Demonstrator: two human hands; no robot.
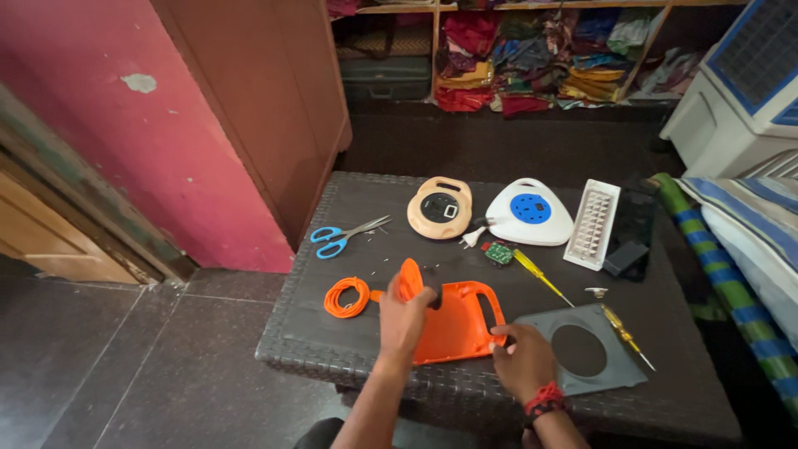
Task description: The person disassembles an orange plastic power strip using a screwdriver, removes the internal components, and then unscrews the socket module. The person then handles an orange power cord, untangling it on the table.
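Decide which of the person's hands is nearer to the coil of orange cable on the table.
Left. The left hand grips the orange casing just right of the coil of orange cable, a small gap between them. The right hand holds the casing's far lower corner, well away from the coil.

The left hand (405, 316) hides part of the orange casing (457, 320). The cooler (740, 91) and pillow (752, 233) run off the right edge. The tiny screws (378, 268) on the counter (349, 349) are too small to make out.
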